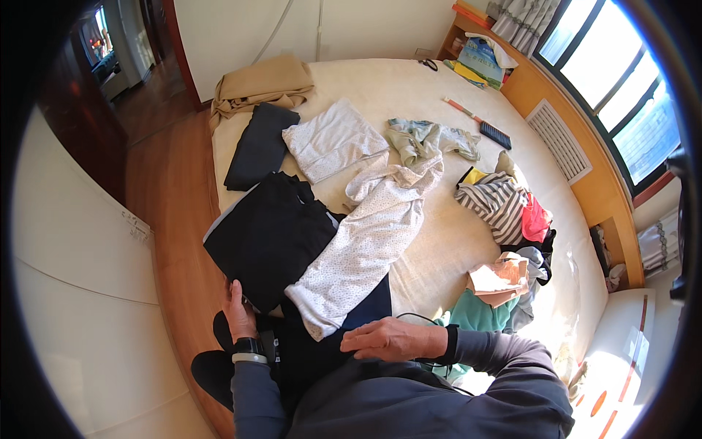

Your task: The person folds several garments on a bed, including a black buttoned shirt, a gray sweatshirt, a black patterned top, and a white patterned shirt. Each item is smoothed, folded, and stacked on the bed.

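A folded black garment [263, 234] lies at the bed's near left edge, with grey showing along its left side. My left hand [239, 316] grips its near corner; the garment hides some of the fingers. Beside it, a white dotted garment [369, 241] stretches diagonally, its near end over dark cloth by my lap. My right hand [395, 339] is just right of that end, fingers loosely bent and holding nothing visible. Farther back, a folded white dotted garment [336, 139] and a folded dark grey garment [262, 146] lie side by side. A pale green patterned garment [431, 139] lies crumpled to their right.
A striped garment [493, 208], a red cloth [536, 218] and a green garment [479, 313] form a heap at right. A bed brush [495, 134] and scissors [429, 65] lie at the far side. A tan cloth [263, 80] covers the far left corner.
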Tool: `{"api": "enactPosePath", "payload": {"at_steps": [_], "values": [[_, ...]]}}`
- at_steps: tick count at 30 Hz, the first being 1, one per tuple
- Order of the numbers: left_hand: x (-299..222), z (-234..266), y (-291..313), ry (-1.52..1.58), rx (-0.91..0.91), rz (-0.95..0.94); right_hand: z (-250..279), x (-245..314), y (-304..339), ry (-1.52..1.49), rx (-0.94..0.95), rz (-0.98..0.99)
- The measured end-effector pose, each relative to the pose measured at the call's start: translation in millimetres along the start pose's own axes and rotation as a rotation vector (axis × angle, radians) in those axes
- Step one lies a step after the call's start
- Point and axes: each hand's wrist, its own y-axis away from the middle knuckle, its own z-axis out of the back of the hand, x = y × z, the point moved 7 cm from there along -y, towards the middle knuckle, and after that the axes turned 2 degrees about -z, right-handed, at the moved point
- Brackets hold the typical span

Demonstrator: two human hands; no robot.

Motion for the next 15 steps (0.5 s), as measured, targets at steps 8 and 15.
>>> {"api": "enactPosePath", "payload": {"at_steps": [8, 15], "values": [[-2.1, -5.3, 11.0, 0.009, 0.018, 0.079, 36.4, -91.0, 21.2, -0.061, -0.117, -0.523], [0.5, -7.6, 9.3, 0.05, 0.007, 0.108, 104.2, -175.8, -59.3, -0.191, -0.437, -0.598]]}}
